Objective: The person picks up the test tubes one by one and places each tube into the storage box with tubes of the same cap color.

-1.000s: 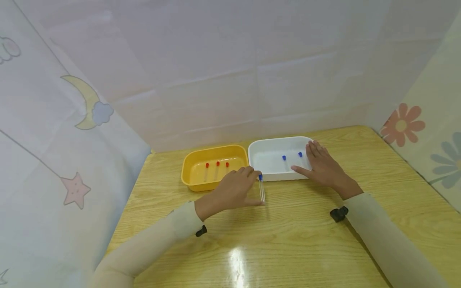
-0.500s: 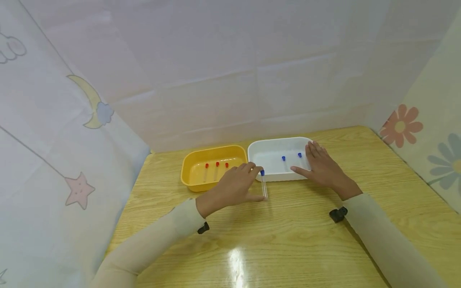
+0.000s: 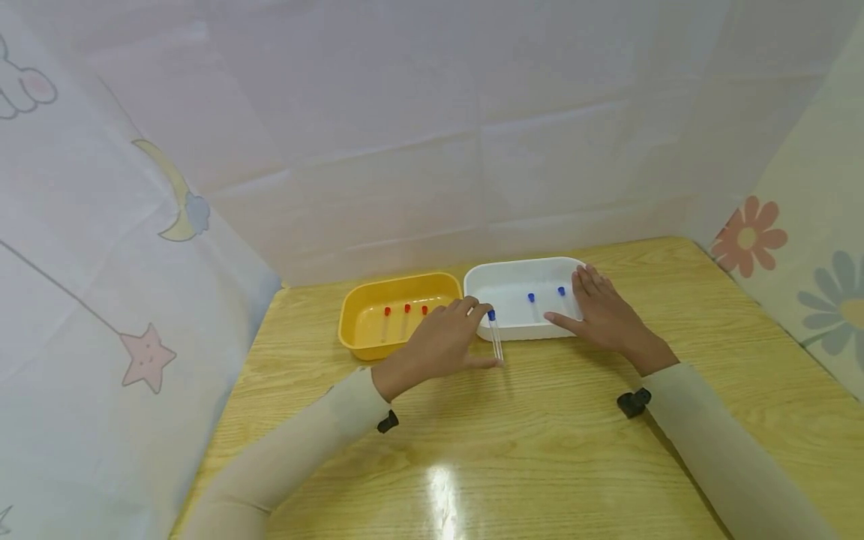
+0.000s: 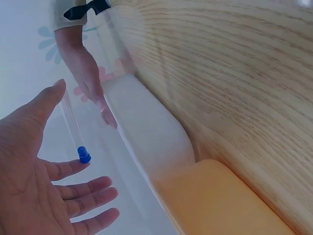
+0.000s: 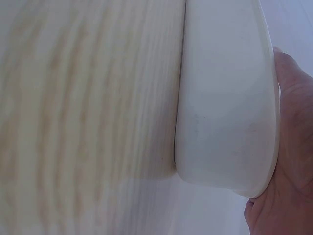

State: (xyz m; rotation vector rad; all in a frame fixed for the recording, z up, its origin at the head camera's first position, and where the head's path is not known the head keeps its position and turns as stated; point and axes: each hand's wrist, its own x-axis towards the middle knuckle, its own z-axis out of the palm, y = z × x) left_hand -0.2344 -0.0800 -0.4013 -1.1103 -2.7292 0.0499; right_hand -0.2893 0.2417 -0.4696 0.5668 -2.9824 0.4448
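My left hand pinches a clear test tube lengthwise, the thumb at its bare end and the index finger at its blue cap. In the head view the tube is held just in front of the white tray, near its front left corner. My right hand rests with straight fingers over the right end of that tray, the thumb across the front rim. Inside the white tray lie two blue-capped tubes. The right wrist view shows the right hand against the tray's rim.
A yellow tray stands against the white tray's left side and holds three red-capped tubes, partly behind the left hand. Both sit on a wooden table. Printed cloth hangs behind the table and at both sides.
The left hand has lifted the tube slightly and carried it a little forward, toward the white tray. The right hand has stayed on the tray's right end.
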